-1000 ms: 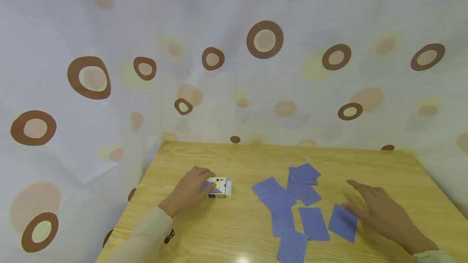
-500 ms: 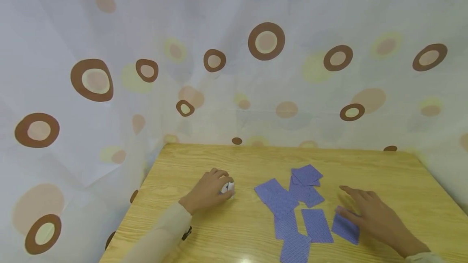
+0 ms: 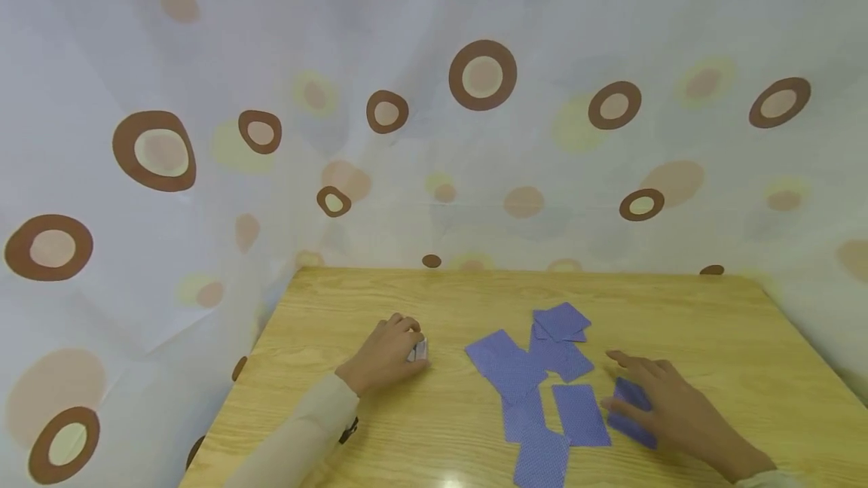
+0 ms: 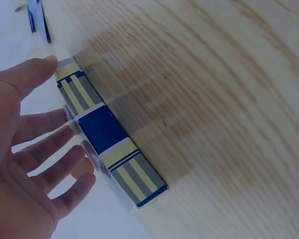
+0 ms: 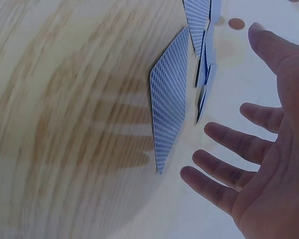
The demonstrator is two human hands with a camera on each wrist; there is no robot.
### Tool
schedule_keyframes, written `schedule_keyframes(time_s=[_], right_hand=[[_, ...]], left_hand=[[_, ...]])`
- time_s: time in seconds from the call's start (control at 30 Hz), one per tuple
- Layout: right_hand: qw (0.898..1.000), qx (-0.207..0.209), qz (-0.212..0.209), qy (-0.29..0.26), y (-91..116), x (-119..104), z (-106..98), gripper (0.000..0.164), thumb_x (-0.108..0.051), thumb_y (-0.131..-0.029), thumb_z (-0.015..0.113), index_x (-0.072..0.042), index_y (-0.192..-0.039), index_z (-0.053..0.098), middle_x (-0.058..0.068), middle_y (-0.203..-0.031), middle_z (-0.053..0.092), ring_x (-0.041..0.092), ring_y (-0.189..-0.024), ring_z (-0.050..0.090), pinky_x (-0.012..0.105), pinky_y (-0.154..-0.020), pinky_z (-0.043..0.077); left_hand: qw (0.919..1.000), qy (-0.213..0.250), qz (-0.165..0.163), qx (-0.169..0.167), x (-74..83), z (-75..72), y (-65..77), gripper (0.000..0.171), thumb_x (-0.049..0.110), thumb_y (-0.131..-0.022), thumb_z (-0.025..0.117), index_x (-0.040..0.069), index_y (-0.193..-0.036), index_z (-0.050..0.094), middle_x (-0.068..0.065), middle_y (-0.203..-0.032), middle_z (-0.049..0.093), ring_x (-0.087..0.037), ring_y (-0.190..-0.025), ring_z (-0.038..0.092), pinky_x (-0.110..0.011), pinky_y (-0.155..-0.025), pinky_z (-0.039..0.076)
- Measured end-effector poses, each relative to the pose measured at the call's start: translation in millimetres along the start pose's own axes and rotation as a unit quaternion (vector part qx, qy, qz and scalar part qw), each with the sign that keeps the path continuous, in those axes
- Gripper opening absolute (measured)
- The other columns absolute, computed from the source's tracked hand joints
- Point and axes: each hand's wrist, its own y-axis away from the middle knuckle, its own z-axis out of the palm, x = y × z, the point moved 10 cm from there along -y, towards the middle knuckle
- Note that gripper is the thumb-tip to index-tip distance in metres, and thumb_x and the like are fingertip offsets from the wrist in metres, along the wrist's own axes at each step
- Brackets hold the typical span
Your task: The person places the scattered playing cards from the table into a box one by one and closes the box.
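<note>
Wooden table [image 3: 705, 315], streaked grain, glare spot [image 3: 450, 483] toward front. Playing-card box [image 4: 104, 129] lying on it, nearer left edge than right. Around table's middle, loose cluster of playing cards [image 3: 518, 375], blue patterned backs up, several overlapping, some reaching toward back edge. Single angled card [image 5: 169, 99] apart from cluster, on side toward right edge.

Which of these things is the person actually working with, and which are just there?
Apparently in use:
left hand, touching the striped box
right hand, near the loose blue cards

Apparently just there:
wooden table
spotted sheet behind
small dark piece by the left sleeve, too small to identify
</note>
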Motion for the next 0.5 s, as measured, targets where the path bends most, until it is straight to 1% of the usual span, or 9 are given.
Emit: schedule_keyframes(time_s=[0.07,0.13,0.23,0.3,0.4,0.5], right_hand=[[1.0,0.0,-0.001,0.003,-0.2,-3.1,1.2,0.076,-0.06,-0.092,0.07,-0.011,-0.149,0.052,0.019,-0.137,0.061,0.047,-0.124,0.053,0.069,-0.084,0.048],[1.0,-0.001,-0.001,0.009,0.1,-4.0,2.6,0.076,-0.06,-0.092,0.07,-0.011,-0.148,0.053,0.02,-0.136,0.062,0.048,-0.123,0.053,0.069,-0.085,0.048],[1.0,0.006,-0.006,0.014,1.3,-3.9,2.9,0.075,-0.059,-0.091,0.071,-0.011,-0.147,0.054,0.018,-0.135,0.063,0.047,-0.122,0.055,0.068,-0.086,0.048],[1.0,0.008,-0.009,0.019,2.5,-3.5,2.8,0.075,-0.058,-0.091,0.071,-0.012,-0.147,0.054,0.018,-0.134,0.064,0.047,-0.12,0.056,0.068,-0.087,0.048],[1.0,0.011,-0.009,0.023,4.3,-2.9,2.6,0.074,-0.058,-0.091,0.071,-0.012,-0.147,0.054,0.018,-0.134,0.063,0.047,-0.119,0.056,0.068,-0.086,0.048],[1.0,0.011,-0.007,0.024,5.7,-2.1,2.6,0.075,-0.058,-0.092,0.071,-0.012,-0.147,0.053,0.018,-0.135,0.063,0.048,-0.119,0.056,0.068,-0.086,0.048]], left_hand=[[1.0,-0.002,-0.006,-0.006,-0.7,1.2,0.3,0.047,0.046,-0.096,0.072,0.007,-0.121,0.074,-0.008,-0.127,0.064,-0.03,-0.117,0.055,-0.052,-0.093,0.048],[0.9998,0.003,-0.016,-0.01,-2.1,2.2,0.2,0.044,0.046,-0.098,0.069,0.007,-0.12,0.075,-0.009,-0.127,0.064,-0.031,-0.117,0.055,-0.052,-0.092,0.048],[0.9994,0.016,-0.029,-0.014,-3.1,2.0,0.3,0.039,0.042,-0.104,0.062,0.008,-0.116,0.076,-0.011,-0.127,0.064,-0.032,-0.115,0.055,-0.055,-0.091,0.047],[0.9992,0.018,-0.034,-0.012,-2.8,0.7,-0.1,0.036,0.039,-0.105,0.059,0.008,-0.114,0.077,-0.011,-0.124,0.065,-0.032,-0.112,0.056,-0.055,-0.09,0.048],[0.9991,0.012,-0.039,-0.012,-2.1,-0.4,-0.6,0.035,0.037,-0.104,0.062,0.007,-0.115,0.076,-0.012,-0.121,0.065,-0.032,-0.109,0.057,-0.056,-0.089,0.049],[0.9987,0.007,-0.047,-0.019,-2.9,1.4,-1.5,0.039,0.04,-0.101,0.067,0.006,-0.118,0.074,-0.012,-0.121,0.065,-0.032,-0.109,0.057,-0.056,-0.089,0.049]])
